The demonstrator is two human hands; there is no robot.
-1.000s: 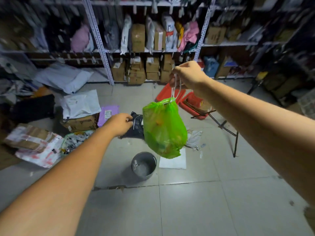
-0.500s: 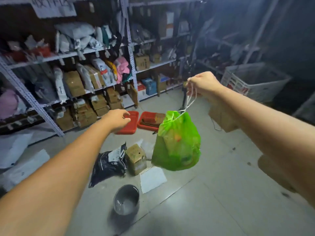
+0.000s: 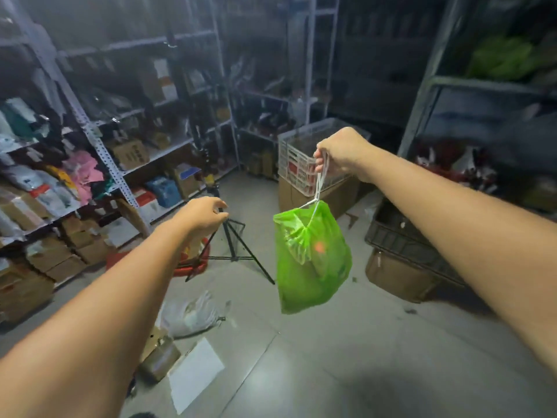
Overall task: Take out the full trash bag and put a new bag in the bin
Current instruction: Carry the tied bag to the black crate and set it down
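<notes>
A full green trash bag [image 3: 312, 257] hangs in the air by its white drawstring, tied shut at the top. My right hand [image 3: 340, 153] is closed on the drawstring, held out at arm's length above the bag. My left hand [image 3: 203, 214] is stretched forward to the left of the bag, fingers loosely curled with nothing in them. The grey bin is out of view.
A black tripod [image 3: 232, 242] stands on the tiled floor behind my left hand. Shelves [image 3: 99, 137] of parcels line the left. A white crate [image 3: 297, 164] on a cardboard box sits ahead; a dark crate [image 3: 401, 233] sits right. A small box [image 3: 159, 354] and white sheet [image 3: 194, 372] lie below.
The view has swung to the right; the grey bin has dropped out of sight. The bag still hangs from my right hand, and my left hand stays extended.
</notes>
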